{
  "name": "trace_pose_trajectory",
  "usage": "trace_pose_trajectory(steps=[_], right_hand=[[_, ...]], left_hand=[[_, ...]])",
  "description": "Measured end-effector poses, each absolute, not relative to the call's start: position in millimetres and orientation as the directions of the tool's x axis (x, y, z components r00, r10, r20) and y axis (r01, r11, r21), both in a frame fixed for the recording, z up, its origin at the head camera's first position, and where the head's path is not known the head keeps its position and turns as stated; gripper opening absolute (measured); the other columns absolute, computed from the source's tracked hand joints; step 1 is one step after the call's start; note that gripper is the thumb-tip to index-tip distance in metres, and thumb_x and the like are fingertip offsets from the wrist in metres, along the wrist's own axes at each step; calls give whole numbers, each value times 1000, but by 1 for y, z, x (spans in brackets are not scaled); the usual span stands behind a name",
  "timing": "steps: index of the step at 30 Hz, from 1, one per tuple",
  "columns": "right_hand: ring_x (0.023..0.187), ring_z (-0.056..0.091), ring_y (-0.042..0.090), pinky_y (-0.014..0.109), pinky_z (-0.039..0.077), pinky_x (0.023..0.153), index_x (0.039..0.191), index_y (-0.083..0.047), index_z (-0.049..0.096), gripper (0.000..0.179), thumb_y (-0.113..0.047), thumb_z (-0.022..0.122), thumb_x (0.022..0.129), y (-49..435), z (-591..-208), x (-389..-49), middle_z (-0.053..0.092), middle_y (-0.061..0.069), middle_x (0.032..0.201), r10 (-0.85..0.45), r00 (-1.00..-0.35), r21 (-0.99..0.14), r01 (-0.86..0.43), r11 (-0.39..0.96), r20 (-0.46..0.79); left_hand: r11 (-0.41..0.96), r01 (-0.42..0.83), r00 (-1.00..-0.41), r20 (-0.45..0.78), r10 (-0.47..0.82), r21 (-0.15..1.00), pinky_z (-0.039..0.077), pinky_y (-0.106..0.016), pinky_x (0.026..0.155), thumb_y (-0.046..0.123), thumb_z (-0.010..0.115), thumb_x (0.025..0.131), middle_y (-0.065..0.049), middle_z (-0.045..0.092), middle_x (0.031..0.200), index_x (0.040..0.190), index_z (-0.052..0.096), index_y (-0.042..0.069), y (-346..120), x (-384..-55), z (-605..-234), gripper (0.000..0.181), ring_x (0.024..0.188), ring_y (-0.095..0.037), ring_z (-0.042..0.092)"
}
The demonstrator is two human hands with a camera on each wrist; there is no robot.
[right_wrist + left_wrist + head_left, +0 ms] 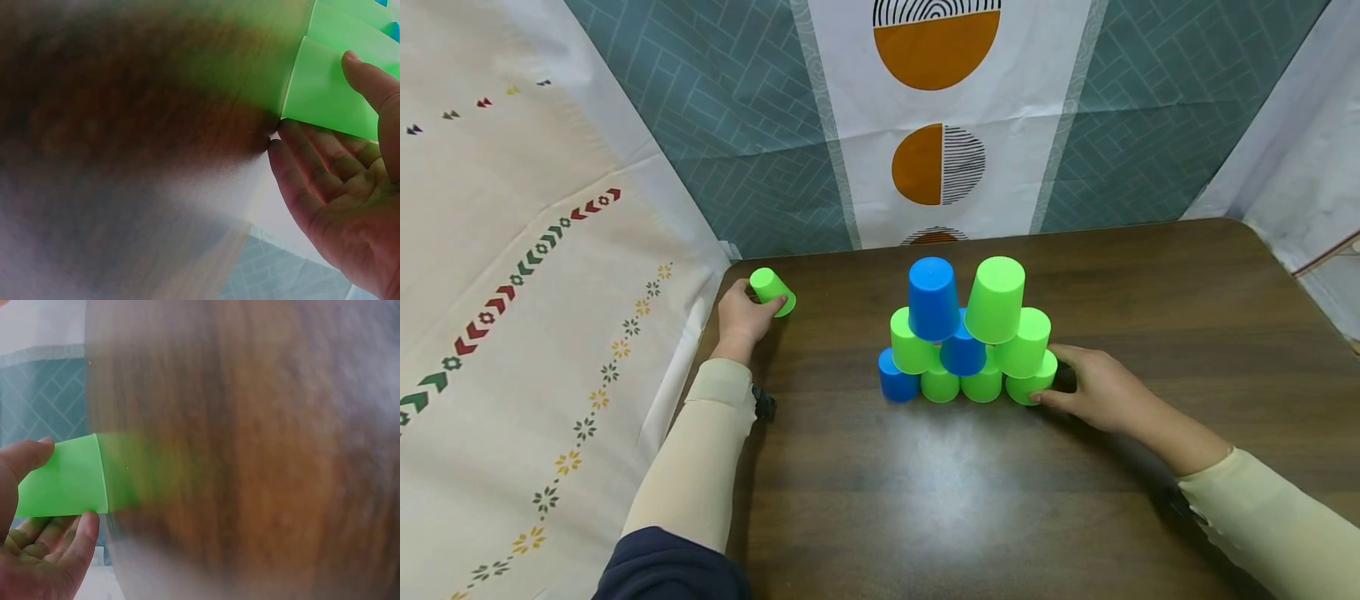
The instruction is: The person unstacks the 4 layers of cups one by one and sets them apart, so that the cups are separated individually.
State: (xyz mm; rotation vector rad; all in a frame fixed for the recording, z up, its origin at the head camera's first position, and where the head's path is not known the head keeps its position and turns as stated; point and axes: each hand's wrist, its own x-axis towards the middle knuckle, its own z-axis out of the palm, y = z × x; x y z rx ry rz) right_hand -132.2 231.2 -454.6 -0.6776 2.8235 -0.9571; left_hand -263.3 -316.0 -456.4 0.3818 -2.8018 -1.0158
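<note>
A pyramid of upside-down blue and green plastic cups stands mid-table. Its bottom row has a blue cup (898, 379) at the left and green cups beside it. The middle row is a green cup (910, 346), a blue cup (964, 354) and a green cup (1027, 343). On top are a blue cup (933, 300) and a green cup (996, 300). My right hand (1097, 387) holds the bottom row's rightmost green cup (325, 87) between thumb and fingers. Far left, my left hand (747, 319) grips a single upside-down green cup (62, 478), its rim at the tabletop.
The brown wooden table (850, 517) spreads under everything. Behind its back edge hangs a teal and white patterned cloth (760, 125). An embroidered cream cloth (550, 292) hangs along the left side, close to the left arm. White cloth (1300, 167) hangs at the right.
</note>
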Motion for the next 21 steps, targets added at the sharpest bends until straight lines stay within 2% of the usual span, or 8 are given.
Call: trace_pose_trajectory(steps=[8, 10, 13, 17, 21], right_hand=[[115, 68, 31, 59, 54, 98, 131, -7, 66, 57, -31, 90, 85, 232, -453, -131, 73, 5, 119, -434, -899, -602, -376, 705, 52], [116, 68, 32, 59, 53, 98, 132, -7, 66, 58, -31, 90, 85, 232, -453, -131, 73, 5, 120, -432, -900, -604, -372, 705, 50], [114, 68, 30, 58, 54, 97, 131, -8, 66, 57, -31, 91, 85, 232, -453, -131, 73, 4, 119, -432, -900, -604, -373, 704, 53], [108, 69, 26, 55, 56, 94, 128, -9, 67, 54, -29, 91, 84, 231, -454, -132, 73, 2, 114, -436, -898, -599, -381, 704, 60], [109, 69, 27, 56, 56, 95, 127, -9, 67, 53, -28, 91, 84, 231, -454, -132, 73, 2, 114, -430, -901, -600, -375, 707, 56]], left_hand=[[736, -197, -956, 38, -289, 647, 50, -54, 103, 39, 78, 94, -24, 60, 134, 144, 50, -2, -317, -263, -458, 70, 122, -40, 59], [729, -192, -955, 45, -293, 657, 49, -54, 104, 40, 78, 94, -23, 58, 137, 147, 48, -1, -316, -262, -457, 74, 124, -40, 58], [705, -179, -949, 69, -309, 686, 43, -53, 112, 45, 78, 92, -22, 50, 148, 155, 40, 2, -312, -260, -453, 85, 135, -39, 50], [672, -110, -929, 165, -332, 732, 32, -49, 122, 51, 77, 91, -16, 40, 160, 161, 31, 5, -302, -254, -440, 96, 148, -33, 37], [636, 29, -903, 293, -314, 771, 31, -43, 123, 48, 77, 92, -11, 42, 159, 159, 37, 6, -286, -243, -423, 89, 149, -28, 37]])
